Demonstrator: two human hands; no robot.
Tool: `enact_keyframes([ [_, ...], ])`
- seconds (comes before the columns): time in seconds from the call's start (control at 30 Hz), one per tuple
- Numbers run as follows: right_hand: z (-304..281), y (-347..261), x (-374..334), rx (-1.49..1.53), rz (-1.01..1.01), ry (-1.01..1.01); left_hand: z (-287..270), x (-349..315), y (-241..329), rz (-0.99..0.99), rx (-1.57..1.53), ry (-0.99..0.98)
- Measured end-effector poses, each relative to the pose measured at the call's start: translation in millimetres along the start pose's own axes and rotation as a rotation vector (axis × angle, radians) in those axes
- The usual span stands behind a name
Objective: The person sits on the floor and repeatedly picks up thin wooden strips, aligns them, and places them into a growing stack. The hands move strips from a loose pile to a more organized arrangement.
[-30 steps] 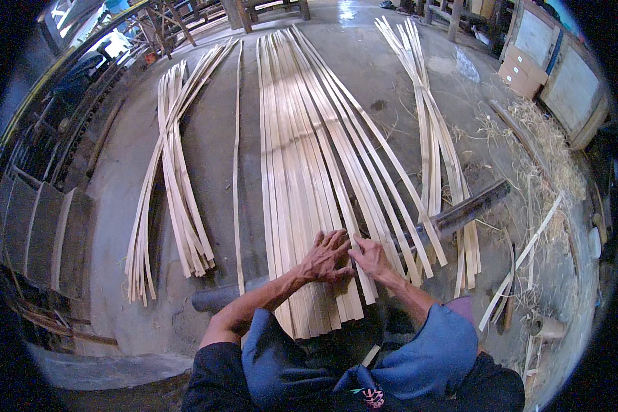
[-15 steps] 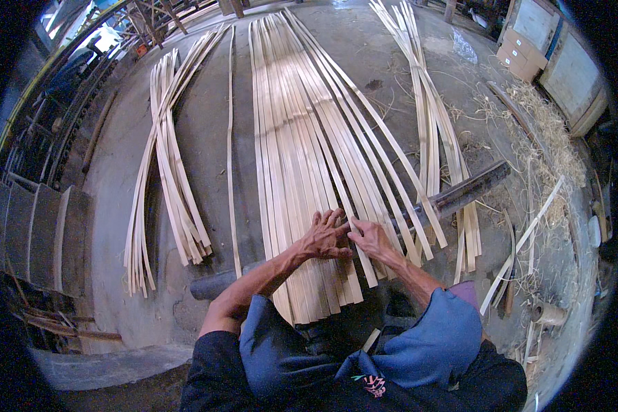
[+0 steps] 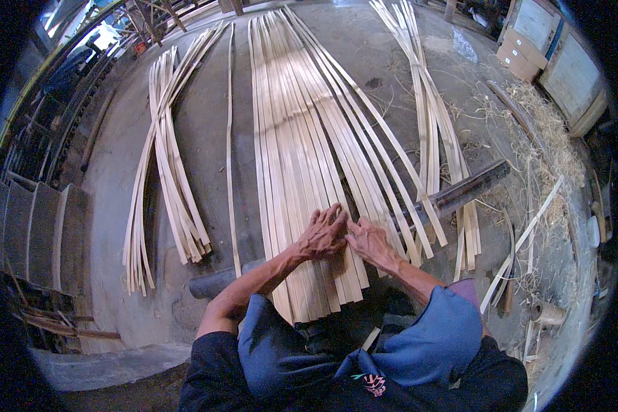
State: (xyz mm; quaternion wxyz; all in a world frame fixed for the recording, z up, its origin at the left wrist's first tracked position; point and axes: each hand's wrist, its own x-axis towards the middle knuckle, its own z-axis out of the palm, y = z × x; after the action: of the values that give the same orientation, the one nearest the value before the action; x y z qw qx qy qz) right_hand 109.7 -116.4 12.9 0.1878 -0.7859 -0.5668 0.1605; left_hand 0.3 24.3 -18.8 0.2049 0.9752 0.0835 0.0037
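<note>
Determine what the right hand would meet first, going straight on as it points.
The right hand would probably meet the left hand, over flat pale wood-like strips; depth between them is unclear.

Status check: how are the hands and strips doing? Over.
Left hand on strips; right hand close beside it. Strips side by side. Dark pole to the right, apart from both hands.
</note>
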Motion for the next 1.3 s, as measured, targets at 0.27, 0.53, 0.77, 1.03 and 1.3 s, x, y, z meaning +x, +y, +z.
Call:
enact_keyframes([
  [0.27, 9.2, 0.5, -3.4, 0.031, 0.018, 0.008, 1.6, -0.5, -4.1, 0.023, 0.005, -0.014],
  [0.53, -0.6, -8.7, -8.9, 0.238, 0.042, 0.135, -9.4, -5.3, 6.2, 0.002, -0.130, 0.057],
  [0.77, -4.4, -3.3, 5.2, 0.347, 0.142, 0.378, -15.4, -4.5, 15.1, -0.099, -0.086, 0.019],
  [1.03, -19.7, -9.9, -1.5, 0.988, 0.378, 0.181, -4.6, 15.2, 31.7, 0.208, 0.166, -0.239],
  [1.3, -13.5, -0.4, -4.8, 0.804, 0.419, 0.171, -6.1, 0.4, 28.6, 0.219, 0.050, -0.065],
])
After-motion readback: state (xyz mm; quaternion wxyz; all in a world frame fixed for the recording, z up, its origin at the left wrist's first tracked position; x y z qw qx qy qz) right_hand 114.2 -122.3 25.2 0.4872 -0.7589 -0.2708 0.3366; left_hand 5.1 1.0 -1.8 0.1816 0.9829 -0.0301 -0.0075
